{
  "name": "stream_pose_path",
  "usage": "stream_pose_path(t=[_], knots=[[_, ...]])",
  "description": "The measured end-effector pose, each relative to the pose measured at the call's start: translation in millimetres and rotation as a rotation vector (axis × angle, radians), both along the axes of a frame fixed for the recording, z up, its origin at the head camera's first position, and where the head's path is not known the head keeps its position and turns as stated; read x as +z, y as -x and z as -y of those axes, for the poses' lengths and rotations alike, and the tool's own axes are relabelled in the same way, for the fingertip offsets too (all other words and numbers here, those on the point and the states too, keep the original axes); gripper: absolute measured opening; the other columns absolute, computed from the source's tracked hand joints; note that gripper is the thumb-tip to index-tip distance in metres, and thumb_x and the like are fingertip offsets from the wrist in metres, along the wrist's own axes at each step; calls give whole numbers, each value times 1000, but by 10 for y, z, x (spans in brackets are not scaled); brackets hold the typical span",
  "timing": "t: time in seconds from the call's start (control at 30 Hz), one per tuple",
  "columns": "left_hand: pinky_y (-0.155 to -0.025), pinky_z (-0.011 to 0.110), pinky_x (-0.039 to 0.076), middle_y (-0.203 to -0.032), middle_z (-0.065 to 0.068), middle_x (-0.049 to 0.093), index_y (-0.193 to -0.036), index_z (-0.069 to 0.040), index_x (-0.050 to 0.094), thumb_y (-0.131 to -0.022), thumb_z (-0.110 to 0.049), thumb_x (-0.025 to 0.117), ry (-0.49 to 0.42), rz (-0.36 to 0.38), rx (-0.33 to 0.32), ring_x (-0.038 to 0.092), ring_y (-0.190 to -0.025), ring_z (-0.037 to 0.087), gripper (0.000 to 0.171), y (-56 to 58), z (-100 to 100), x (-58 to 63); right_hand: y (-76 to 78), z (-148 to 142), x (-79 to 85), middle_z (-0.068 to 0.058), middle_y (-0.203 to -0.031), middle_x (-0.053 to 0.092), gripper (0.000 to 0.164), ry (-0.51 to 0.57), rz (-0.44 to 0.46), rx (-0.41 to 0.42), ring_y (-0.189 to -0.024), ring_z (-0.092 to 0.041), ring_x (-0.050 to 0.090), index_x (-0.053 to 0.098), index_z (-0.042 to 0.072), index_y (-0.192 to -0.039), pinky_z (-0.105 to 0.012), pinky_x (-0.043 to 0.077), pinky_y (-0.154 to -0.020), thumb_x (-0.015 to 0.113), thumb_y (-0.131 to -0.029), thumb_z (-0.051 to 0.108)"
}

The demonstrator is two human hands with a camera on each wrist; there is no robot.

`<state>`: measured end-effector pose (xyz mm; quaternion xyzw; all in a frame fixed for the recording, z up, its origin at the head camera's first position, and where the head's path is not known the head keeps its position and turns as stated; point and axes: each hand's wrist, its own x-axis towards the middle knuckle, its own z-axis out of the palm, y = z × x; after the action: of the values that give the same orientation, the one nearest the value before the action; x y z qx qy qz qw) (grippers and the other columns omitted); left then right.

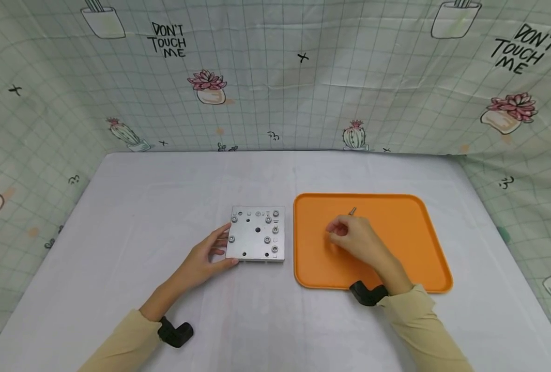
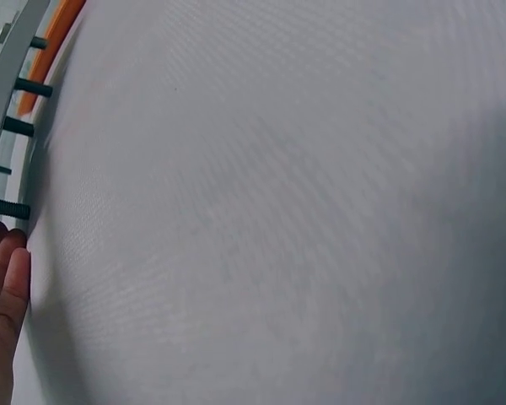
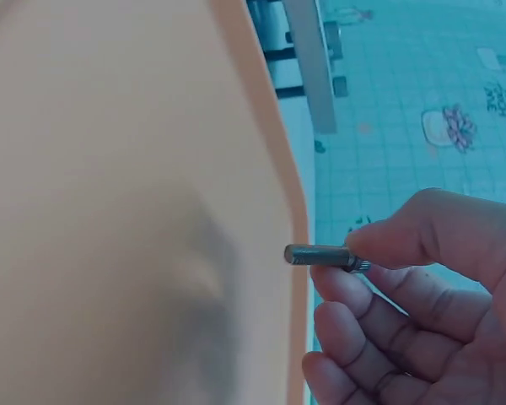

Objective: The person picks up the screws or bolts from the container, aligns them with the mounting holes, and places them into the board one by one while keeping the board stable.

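A square silver metal plate point(image 1: 252, 248) with several socket-head screws and holes stands left of the orange tray. My left hand point(image 1: 209, 254) grips its near left corner, thumb at the front edge and fingers along the left side. Dark threaded screw shanks point(image 2: 18, 126) stick out of the plate's underside in the left wrist view. Over the tray, my right hand point(image 1: 356, 237) pinches a socket-head screw point(image 3: 320, 255) between thumb and index finger; its knurled head is by the thumb. Another small screw point(image 1: 352, 211) shows on the tray just beyond that hand, partly covered by it.
The orange tray point(image 1: 415, 248) with a raised rim lies on the white-covered table point(image 1: 164, 191), a narrow gap from the plate. A patterned cloth point(image 1: 275, 67) hangs behind and at both sides. Black wrist camera mounts point(image 1: 177, 333) sit on both wrists.
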<state>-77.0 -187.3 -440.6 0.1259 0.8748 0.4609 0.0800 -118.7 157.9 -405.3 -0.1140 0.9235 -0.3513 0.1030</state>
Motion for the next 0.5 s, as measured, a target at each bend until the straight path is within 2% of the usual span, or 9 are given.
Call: stream_pose_path(t=[0.13, 0.37, 0.5], knots=[[-91, 39, 50, -130, 16, 52, -145, -11, 32, -79, -22, 74, -1, 0, 0, 56, -112, 27, 79, -1, -3, 0, -11, 92, 37, -5, -85, 63, 13, 25, -6, 22, -78, -17, 52, 69, 3, -94, -26, 46, -68, 61, -85, 7], [-92, 40, 49, -131, 15, 52, -145, -12, 32, -80, -24, 74, 2, 2, 2, 55, -112, 26, 78, -3, 5, -19, -35, 352, 118, -2, -77, 60, 7, 57, -71, 106, -73, -14, 51, 68, 5, -89, -22, 45, -63, 65, -84, 9], [-92, 40, 49, -130, 15, 52, -145, -12, 32, -80, -24, 74, -6, 1, -1, 55, -113, 26, 78, 1, 8, -24, -60, 538, 195, 0, -74, 58, 4, 76, -75, 154, -71, -12, 50, 67, 6, -86, -20, 44, -62, 66, -83, 9]])
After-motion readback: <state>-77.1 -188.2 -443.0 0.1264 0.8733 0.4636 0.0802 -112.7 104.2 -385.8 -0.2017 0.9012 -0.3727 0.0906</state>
